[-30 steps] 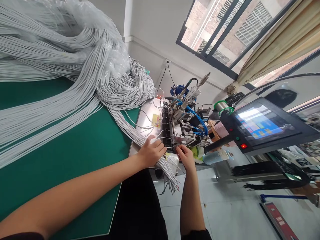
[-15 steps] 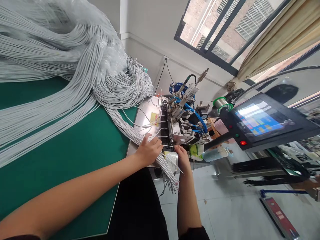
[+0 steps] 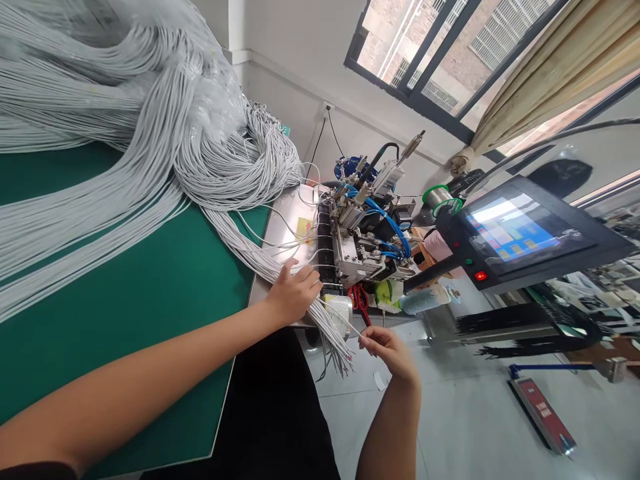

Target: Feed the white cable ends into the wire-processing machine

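Note:
My left hand (image 3: pixel 294 293) lies over a bundle of white cables (image 3: pixel 326 328) with its fingers curled round some of them. The loose cable ends hang past the table edge, several showing small reddish tips. Pinched between the thumb and fingers of my right hand (image 3: pixel 389 348) is the end of a single white cable (image 3: pixel 354 328), stretched out from the bundle. A machine (image 3: pixel 367 230) with metal cylinders and blue tubes stands just beyond my hands. Separate cables run into the black strip (image 3: pixel 327 243) along its near side.
A large heap of white cables (image 3: pixel 225 167) covers the back of the green table (image 3: pixel 125 313). Red-handled scissors (image 3: pixel 360 300) lie beside the machine, near a white roll (image 3: pixel 340 313). A touchscreen (image 3: pixel 517 223) on an arm and a wire spool (image 3: pixel 439 199) stand to the right.
My right hand has moved from the machine's near end down and right to a cable end. The red scissors now show. My left hand stays on the bundle; the view has shifted slightly.

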A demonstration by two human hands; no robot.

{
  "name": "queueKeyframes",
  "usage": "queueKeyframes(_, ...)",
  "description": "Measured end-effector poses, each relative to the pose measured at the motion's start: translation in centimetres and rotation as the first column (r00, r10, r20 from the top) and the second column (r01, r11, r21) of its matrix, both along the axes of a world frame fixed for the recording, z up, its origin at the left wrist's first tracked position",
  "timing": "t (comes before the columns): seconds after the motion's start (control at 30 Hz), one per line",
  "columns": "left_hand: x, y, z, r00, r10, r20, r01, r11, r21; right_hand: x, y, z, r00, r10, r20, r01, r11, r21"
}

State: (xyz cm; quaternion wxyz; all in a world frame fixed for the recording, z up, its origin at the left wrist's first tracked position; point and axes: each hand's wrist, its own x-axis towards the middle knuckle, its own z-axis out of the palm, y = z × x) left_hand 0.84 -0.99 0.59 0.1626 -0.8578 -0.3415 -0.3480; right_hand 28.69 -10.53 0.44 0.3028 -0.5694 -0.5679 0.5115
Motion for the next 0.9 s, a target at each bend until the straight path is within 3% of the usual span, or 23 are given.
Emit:
queueKeyframes(0.13,0.0,0.0,-0.2,1.000,-0.014,-0.002,0.014,0.999,-0.036,-0.4,-0.3,-0.1,0.984,-0.177,0.018,0.174,0.977,0.120)
queueKeyframes(0.33,-0.2,0.2,0.0,0.998,-0.057,0.007,0.057,0.998,-0.019,-0.9,0.2,0.4,0.909,-0.400,-0.120,0.417,0.869,0.266)
queueKeyframes(0.57,-0.9,0.5,0.7,0.959,-0.276,-0.069,0.281,0.956,0.082,-3.1,1.4,0.3,0.754,-0.519,-0.402,0.633,0.737,0.237)
queueKeyframes(0.9,-0.7,0.2,0.5,0.980,-0.196,-0.045,0.200,0.973,0.114,-5.6,2.9,0.2,0.639,-0.576,-0.510,0.739,0.643,0.199)
